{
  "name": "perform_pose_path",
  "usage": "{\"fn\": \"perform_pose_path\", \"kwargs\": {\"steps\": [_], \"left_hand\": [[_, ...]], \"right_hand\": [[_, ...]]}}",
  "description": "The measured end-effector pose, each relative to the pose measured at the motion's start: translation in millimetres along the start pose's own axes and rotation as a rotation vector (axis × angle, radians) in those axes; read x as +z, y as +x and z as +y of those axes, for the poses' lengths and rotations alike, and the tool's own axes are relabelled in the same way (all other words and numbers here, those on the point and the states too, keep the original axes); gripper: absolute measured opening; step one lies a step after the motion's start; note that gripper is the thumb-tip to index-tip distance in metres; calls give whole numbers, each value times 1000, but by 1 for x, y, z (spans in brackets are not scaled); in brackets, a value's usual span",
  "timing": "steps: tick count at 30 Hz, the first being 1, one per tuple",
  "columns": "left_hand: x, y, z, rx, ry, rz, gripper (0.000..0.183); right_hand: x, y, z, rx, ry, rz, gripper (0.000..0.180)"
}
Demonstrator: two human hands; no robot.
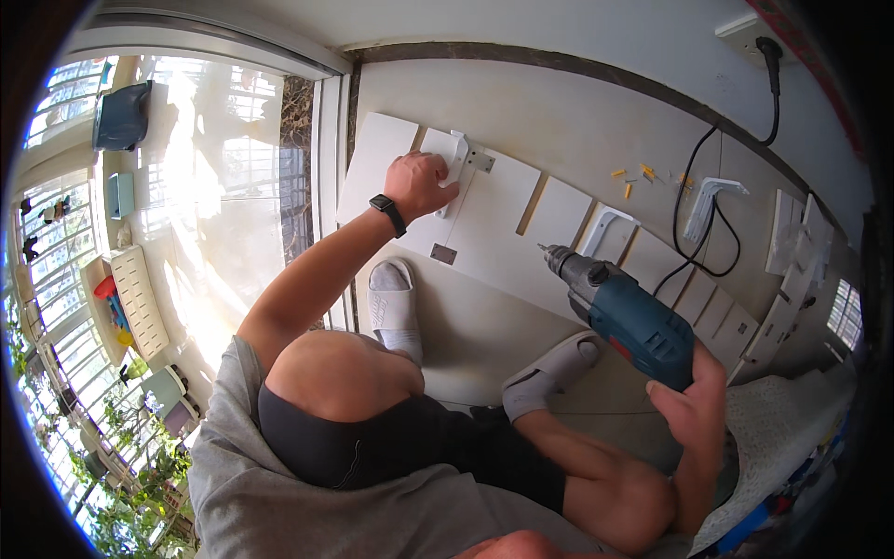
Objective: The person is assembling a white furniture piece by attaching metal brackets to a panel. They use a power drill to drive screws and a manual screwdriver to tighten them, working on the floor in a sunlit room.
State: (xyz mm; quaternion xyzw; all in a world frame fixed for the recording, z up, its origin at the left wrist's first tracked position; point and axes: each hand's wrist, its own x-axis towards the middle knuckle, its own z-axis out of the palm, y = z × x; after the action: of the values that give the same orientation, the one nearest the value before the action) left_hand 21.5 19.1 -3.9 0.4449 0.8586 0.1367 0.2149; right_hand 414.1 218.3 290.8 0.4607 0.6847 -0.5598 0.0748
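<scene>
With my right hand I grip the handle of a blue corded power drill, its bit pointing left over a long white slatted board on the floor. My left hand rests on the board's left part, thumb and fingers at a white shelf bracket. Part of that bracket is hidden by the hand. Close to it lie one metal mending plate and another metal plate by the near edge. A second white bracket lies on the board beyond the drill's chuck.
Yellow wall plugs and screws lie scattered on the tiles, left of another bracket. The drill's black cord loops across the floor to a wall socket. White panels stand at right. A sliding-door frame borders the left side.
</scene>
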Motion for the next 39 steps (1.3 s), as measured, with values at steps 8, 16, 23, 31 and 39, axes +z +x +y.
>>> {"fn": "perform_pose_path", "kwargs": {"steps": [8, 16, 23, 31, 39], "left_hand": [[-10, -4, 6, -46, -23, -71, 23], [-10, 4, -1, 67, -21, -145, 27], [-10, 0, -13, 209, -88, -143, 29], [-75, 3, 26, 102, -39, -570, 29], [-23, 86, 217, 433, -204, -510, 11]], "right_hand": [[6, 22, 79, 34, 267, -103, 46], [2, 50, 72, -44, 281, -129, 42], [13, 49, 106, -43, 394, -164, 37], [29, 14, 174, -7, 660, -98, 40], [42, 12, 229, 117, 972, -107, 53]]}}
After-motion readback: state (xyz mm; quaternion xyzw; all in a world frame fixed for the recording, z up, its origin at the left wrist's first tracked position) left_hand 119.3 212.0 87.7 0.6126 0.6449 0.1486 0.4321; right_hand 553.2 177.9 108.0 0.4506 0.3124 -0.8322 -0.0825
